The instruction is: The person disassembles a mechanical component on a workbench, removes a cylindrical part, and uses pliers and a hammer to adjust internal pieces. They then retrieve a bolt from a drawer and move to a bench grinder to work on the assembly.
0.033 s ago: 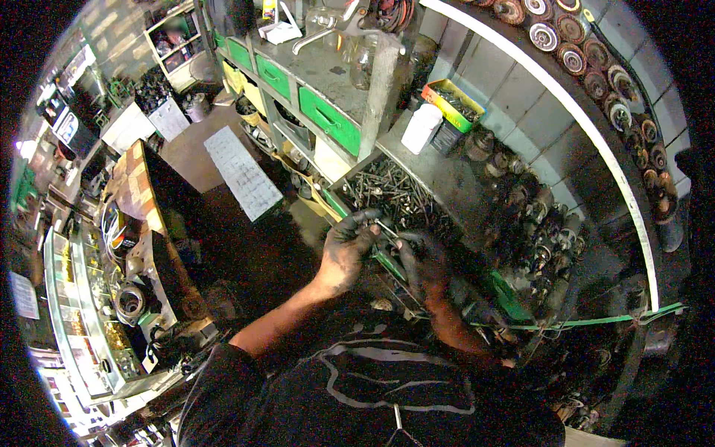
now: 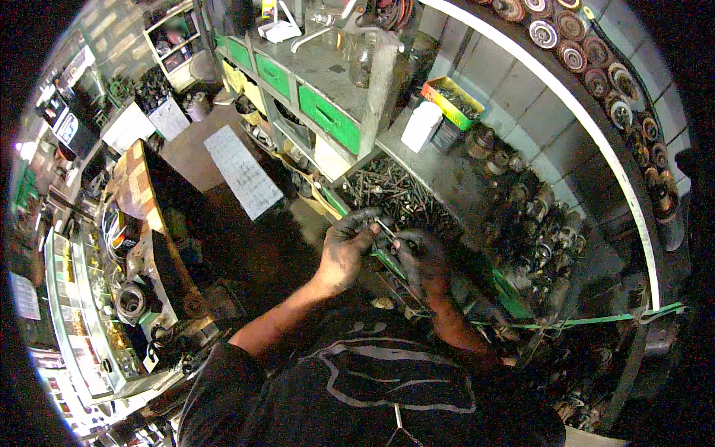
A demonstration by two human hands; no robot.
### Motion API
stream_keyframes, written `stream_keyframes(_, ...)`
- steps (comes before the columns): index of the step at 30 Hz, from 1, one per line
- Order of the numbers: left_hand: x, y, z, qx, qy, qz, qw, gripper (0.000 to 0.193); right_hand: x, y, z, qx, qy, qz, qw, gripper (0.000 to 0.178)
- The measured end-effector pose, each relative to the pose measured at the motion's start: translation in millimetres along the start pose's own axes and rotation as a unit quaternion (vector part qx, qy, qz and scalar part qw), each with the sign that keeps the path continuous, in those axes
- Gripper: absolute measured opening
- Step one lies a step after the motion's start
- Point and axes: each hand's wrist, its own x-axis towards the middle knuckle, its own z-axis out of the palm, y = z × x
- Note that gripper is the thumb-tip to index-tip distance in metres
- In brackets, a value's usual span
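Note:
Both my hands are raised over the edge of an open drawer and meet at a thin, shiny metal rod (image 2: 384, 226). It looks like a bolt, but most of its length is covered by fingers. My left hand (image 2: 347, 242), blackened with grime, pinches one end between thumb and fingers. At the other end the fingers of my right hand (image 2: 421, 261) are closed on it, partly lost in shadow. Just beyond the hands, the open drawer (image 2: 339, 203) is filled with a heap of loose bolts (image 2: 391, 186), dark and long-shanked.
A grey workbench (image 2: 339, 82) with green drawers (image 2: 328, 119) stands ahead. On the shelf to its right are a white plastic bottle (image 2: 422, 127), a yellow-red box (image 2: 454, 103) and many greasy metal parts (image 2: 540, 223). At left stands a glass display case (image 2: 82, 320).

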Motion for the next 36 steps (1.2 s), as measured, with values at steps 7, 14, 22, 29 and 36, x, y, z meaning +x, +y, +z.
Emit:
stream_keyframes(7, 10.6, -1.1, -10.2, -0.041, -0.033, -0.059, 0.997, 0.035, 15.0, 7.9, 4.6, 0.012, -0.116, 0.070, 0.991, 0.018)
stream_keyframes(14, 12.2, 5.4, -16.5, 0.037, -0.032, -0.053, 0.997, 0.035, 15.2, -3.8, 5.2, 0.201, -0.122, 0.053, 0.970, 0.019)
stream_keyframes(22, 14.5, -3.6, -22.8, -0.006, -0.057, -0.051, 0.997, 0.036, 18.6, -8.4, 3.5, 0.190, -0.139, 0.076, 0.969, 0.016)
stream_keyframes(29, 14.1, 1.7, -17.9, 0.093, -0.045, -0.033, 0.994, 0.036, 19.8, -1.9, 10.0, 0.254, -0.132, 0.068, 0.956, 0.020)
stream_keyframes(36, 10.6, 2.7, -15.3, 0.143, -0.063, -0.007, 0.988, 0.041, 19.6, 8.6, 8.0, 0.141, -0.134, 0.053, 0.980, 0.022)
